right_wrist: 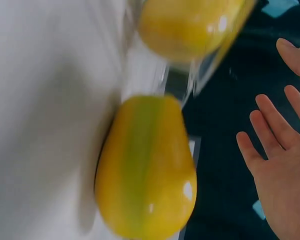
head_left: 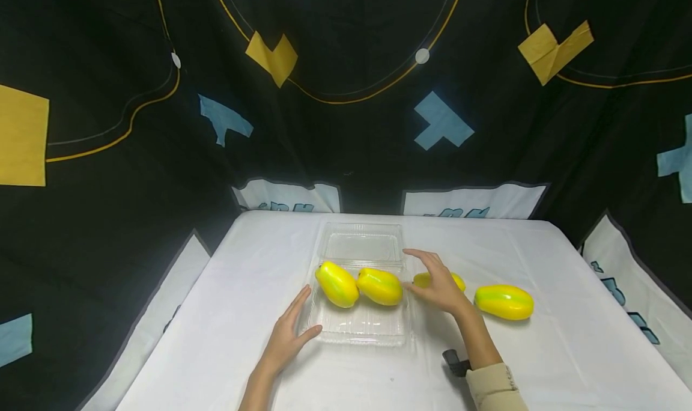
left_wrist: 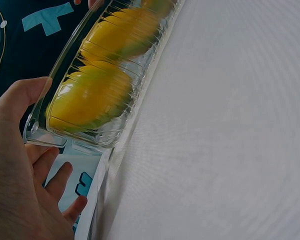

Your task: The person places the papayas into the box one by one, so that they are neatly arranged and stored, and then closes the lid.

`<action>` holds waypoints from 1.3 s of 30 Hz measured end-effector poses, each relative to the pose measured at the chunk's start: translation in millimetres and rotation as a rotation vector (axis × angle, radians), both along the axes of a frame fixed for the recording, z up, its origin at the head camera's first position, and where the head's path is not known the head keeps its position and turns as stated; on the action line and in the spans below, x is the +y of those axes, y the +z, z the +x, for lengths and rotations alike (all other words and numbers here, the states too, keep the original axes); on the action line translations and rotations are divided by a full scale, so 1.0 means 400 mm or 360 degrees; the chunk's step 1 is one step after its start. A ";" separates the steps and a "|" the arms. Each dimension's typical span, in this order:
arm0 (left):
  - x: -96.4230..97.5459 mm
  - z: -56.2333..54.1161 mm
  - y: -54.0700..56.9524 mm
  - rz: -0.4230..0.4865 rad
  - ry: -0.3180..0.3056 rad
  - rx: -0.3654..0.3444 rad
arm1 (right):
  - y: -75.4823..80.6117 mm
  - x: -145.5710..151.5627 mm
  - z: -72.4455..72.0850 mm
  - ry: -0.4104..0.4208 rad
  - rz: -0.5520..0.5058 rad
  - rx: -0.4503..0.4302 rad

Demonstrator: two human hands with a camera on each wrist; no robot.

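Note:
A clear plastic clamshell box [head_left: 359, 333] lies with its lid [head_left: 362, 246] folded back. Two yellow papayas with green streaks are in its base, the left papaya [head_left: 337, 285] tilted beside the right papaya [head_left: 380, 286]. My left hand [head_left: 289, 336] is at the box's left side, fingers loosely extended; in the left wrist view its thumb [left_wrist: 32, 92] appears to touch the rim. My right hand [head_left: 440, 285] hovers, fingers spread, beside the box's right edge, partly hiding a third papaya [head_left: 458, 281]. The right wrist view shows nothing in its palm [right_wrist: 285, 175].
Another papaya [head_left: 504, 302] lies on the white-covered table [head_left: 551, 363] to the right. A small black object [head_left: 456, 363] is by my right wrist. Dark curtains [head_left: 346, 146] with yellow and blue patches hang around the table's far edge and sides.

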State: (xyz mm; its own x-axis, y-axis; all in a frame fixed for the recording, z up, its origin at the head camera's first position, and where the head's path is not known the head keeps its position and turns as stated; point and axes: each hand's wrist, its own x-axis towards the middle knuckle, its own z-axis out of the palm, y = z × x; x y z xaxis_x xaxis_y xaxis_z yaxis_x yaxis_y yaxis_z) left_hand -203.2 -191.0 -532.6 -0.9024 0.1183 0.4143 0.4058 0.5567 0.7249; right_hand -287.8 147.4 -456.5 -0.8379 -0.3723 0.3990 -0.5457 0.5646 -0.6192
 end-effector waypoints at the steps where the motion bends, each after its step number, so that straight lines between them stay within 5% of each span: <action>1: 0.000 0.001 0.000 0.0001 -0.0001 -0.0005 | 0.000 0.013 -0.001 -0.0017 -0.0010 0.0009; 11: 0.002 0.000 0.003 -0.0005 0.0007 -0.0005 | 0.002 0.167 0.005 -0.0219 0.0064 -0.0003; 18: 0.002 -0.001 0.002 -0.0015 0.0007 0.0004 | -0.017 0.275 0.026 -0.0369 0.0189 -0.0144; 39: 0.002 0.001 0.001 -0.0009 0.0018 -0.0007 | -0.067 0.396 0.059 -0.0399 0.0367 -0.0349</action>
